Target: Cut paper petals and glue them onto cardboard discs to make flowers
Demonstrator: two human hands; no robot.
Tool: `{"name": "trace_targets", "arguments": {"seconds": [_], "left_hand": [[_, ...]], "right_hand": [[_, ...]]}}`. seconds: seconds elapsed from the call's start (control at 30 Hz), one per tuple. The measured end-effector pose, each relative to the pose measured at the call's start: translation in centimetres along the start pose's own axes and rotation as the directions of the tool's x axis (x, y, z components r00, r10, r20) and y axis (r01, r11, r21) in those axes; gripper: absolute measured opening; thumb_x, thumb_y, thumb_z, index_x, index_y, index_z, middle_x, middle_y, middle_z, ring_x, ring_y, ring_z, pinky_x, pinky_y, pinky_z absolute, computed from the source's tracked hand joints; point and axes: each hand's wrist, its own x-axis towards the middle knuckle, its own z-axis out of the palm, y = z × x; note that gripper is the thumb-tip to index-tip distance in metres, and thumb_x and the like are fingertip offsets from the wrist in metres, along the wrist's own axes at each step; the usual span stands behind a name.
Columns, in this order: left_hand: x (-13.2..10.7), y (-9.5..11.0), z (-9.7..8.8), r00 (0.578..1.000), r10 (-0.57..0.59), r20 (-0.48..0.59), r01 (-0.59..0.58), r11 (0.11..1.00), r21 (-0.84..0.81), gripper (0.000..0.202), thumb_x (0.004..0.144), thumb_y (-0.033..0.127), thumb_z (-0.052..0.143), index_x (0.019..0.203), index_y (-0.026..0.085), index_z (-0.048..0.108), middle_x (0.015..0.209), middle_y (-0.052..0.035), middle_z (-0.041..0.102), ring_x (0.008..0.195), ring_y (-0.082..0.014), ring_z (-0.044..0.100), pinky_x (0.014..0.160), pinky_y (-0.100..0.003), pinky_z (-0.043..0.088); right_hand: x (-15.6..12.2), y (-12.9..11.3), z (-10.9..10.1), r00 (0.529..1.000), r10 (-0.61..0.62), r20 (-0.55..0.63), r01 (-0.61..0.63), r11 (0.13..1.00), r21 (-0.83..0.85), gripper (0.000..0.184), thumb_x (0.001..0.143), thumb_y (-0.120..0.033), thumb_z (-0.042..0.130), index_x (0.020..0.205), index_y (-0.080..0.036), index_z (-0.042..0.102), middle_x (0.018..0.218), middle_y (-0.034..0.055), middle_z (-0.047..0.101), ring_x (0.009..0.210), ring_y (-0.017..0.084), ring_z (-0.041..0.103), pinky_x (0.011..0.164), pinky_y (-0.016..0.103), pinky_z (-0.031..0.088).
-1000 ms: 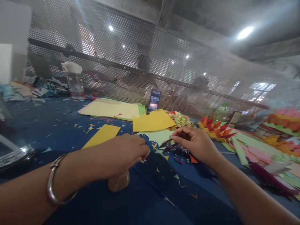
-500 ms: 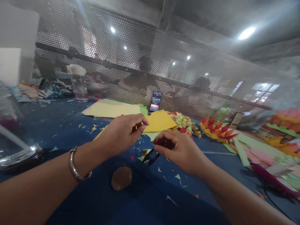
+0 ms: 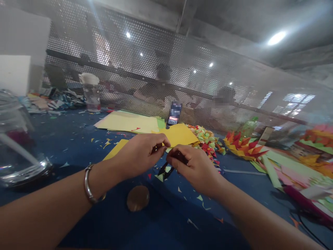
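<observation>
My left hand (image 3: 144, 149), with a silver bangle (image 3: 90, 185) on its wrist, hovers over the middle of the table. Its thumb and fingertips are pinched together, and whatever may lie between them is too small to make out. Close beside it, my right hand (image 3: 195, 166) grips a pair of black thread snips (image 3: 166, 170), blades pointing down and left. Small paper scraps (image 3: 160, 177) lie below the blades. Beyond the hands is a yellow paper sheet (image 3: 182, 133); another yellow piece (image 3: 116, 149) shows behind my left wrist.
A brown round disc (image 3: 138, 198) lies in front. Pale paper sheets (image 3: 127, 121), a phone (image 3: 174, 113) and piled coloured scraps (image 3: 205, 135) stand behind. At left are a glass jar (image 3: 18, 139) and a tumbler (image 3: 90, 92); at right, a red-orange paper flower (image 3: 243, 146).
My hands have drawn closer together, their fingertips now almost meeting. The view has shifted slightly, and a small red scrap now shows on the pale sheets.
</observation>
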Motion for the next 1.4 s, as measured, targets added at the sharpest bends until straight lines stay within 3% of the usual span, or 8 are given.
{"name": "trace_targets", "arguments": {"seconds": [0.27,0.63,0.83,1.1,1.23,1.4], "left_hand": [[-0.1,0.1,-0.1,1.0,-0.003,0.023,0.003,1.0,-0.004,0.019,0.083,0.013,0.053,0.093,0.019,0.068,0.076,0.0016,0.068,0.065,-0.0111,0.056,0.06,-0.022,0.037],[-0.1,0.0,-0.2,1.0,0.029,-0.008,-0.029,0.999,-0.02,0.013,0.084,0.016,0.055,0.087,0.02,0.067,0.071,0.0032,0.066,0.061,-0.0098,0.055,0.058,-0.022,0.036],[0.0,-0.9,-0.9,0.99,-0.032,-0.139,0.029,0.999,-0.025,0.014,0.086,0.023,0.053,0.092,0.019,0.066,0.064,0.0038,0.061,0.054,-0.0093,0.051,0.054,-0.022,0.035],[0.0,-0.5,-0.4,0.996,-0.015,-0.093,0.013,1.0,-0.022,0.016,0.087,0.024,0.053,0.092,0.018,0.067,0.068,0.0017,0.065,0.058,-0.0105,0.055,0.056,-0.023,0.037],[0.1,-0.4,-0.2,0.996,-0.013,-0.087,0.013,1.0,-0.002,0.015,0.086,0.023,0.054,0.091,0.018,0.067,0.07,0.0008,0.066,0.059,-0.0108,0.054,0.058,-0.023,0.036],[0.0,-0.5,-0.4,0.996,-0.015,-0.084,0.014,1.0,-0.019,0.015,0.087,0.022,0.052,0.091,0.018,0.066,0.069,0.0017,0.064,0.061,-0.0111,0.055,0.059,-0.023,0.037]], "right_hand": [[0.1,0.4,0.5,0.998,-0.056,-0.015,0.055,0.997,-0.055,0.008,0.087,-0.015,0.056,0.086,-0.018,0.063,0.074,-0.0004,0.063,0.068,0.014,0.057,0.061,0.026,0.04],[0.1,-0.3,0.9,0.992,-0.118,-0.053,0.114,0.99,-0.08,0.009,0.09,-0.019,0.055,0.084,-0.017,0.061,0.074,0.0003,0.062,0.066,0.014,0.056,0.06,0.026,0.039],[-0.6,-0.1,0.3,0.995,-0.1,-0.017,0.098,0.992,-0.079,0.011,0.092,-0.021,0.053,0.085,-0.018,0.061,0.074,0.0003,0.063,0.067,0.014,0.057,0.062,0.026,0.041],[-2.5,1.2,-1.9,0.999,0.052,-0.013,-0.052,0.998,-0.034,0.017,0.094,-0.03,0.052,0.083,-0.02,0.06,0.068,-0.0008,0.061,0.06,0.013,0.058,0.058,0.026,0.044],[-1.7,0.8,-0.9,0.996,0.054,-0.067,-0.049,0.996,0.072,0.016,0.095,-0.032,0.051,0.088,-0.02,0.059,0.068,-0.0022,0.058,0.057,0.012,0.058,0.057,0.025,0.045],[-0.1,0.0,1.0,0.996,-0.083,-0.042,0.082,0.996,-0.029,0.009,0.092,-0.019,0.053,0.088,-0.018,0.061,0.078,0.0016,0.065,0.07,0.015,0.06,0.065,0.026,0.044]]}}
